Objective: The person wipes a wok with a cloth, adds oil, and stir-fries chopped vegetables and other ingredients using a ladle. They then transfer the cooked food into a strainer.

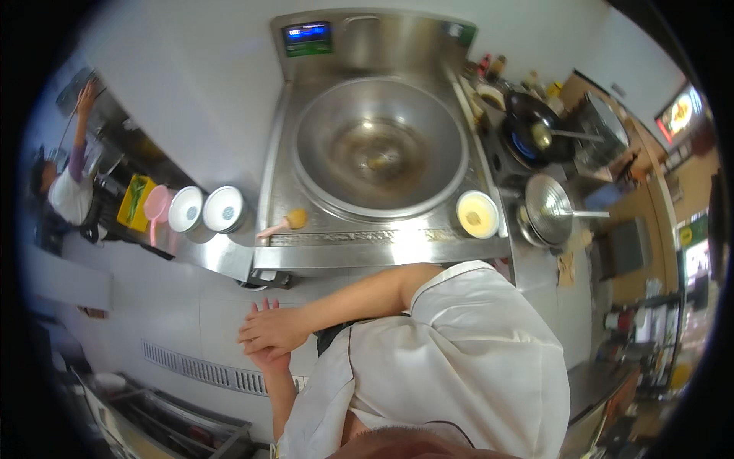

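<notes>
My right hand (pixel 275 330) lies across my left hand (pixel 270 360), both to the left of my torso and below the front edge of the cooking range. The left fingers extend past the right hand, spread apart; neither hand shows an object in it. Ahead of me, a large steel wok (pixel 378 132) is set into the stainless steel range (pixel 355 255), with a little liquid at its bottom. On the range's front left lies a small brush-like tool (pixel 295 218) with a yellowish head and a pale handle. A white bowl (pixel 494 225) with yellow contents stands at the front right.
Left are two white bowls (pixel 186 207) (pixel 223 207), a pink ladle (pixel 157 205) and a yellow basket (pixel 126 209) of greens. Another person (pixel 71 192) stands beyond. Right, a dark wok (pixel 524 112) sits over blue flame, near a perforated strainer (pixel 547 209). A drain grate (pixel 200 370) crosses the floor.
</notes>
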`<state>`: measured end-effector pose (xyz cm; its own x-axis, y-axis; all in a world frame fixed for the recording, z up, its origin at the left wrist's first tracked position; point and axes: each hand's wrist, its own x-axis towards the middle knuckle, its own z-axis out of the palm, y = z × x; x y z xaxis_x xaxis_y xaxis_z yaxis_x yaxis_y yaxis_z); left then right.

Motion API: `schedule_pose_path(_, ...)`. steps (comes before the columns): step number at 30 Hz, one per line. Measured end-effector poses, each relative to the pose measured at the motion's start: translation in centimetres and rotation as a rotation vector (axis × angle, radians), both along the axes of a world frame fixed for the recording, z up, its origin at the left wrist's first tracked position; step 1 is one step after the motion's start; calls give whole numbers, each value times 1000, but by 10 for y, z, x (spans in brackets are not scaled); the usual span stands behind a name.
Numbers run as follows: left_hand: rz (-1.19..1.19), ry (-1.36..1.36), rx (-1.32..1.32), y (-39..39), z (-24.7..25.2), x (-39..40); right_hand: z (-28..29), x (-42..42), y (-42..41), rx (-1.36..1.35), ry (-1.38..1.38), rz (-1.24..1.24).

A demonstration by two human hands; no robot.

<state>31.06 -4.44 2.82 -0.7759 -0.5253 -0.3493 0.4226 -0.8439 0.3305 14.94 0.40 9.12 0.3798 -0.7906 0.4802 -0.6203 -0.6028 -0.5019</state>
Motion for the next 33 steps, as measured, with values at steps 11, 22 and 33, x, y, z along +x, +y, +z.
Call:
schedule_pose_path(11, -18, -588, -2023, 246, 52, -133, -59, -47, 202, 1131, -2116, -6)
schedule_pose_path(22, -361, -1091, -1334, 332, -22, 57, -76, -16, 361, 1433, -1639, -120)
schedule_pose_path(33, 46, -1318, -322, 675, -92, 307, -277, -64, 587, 1312, 162, 58)
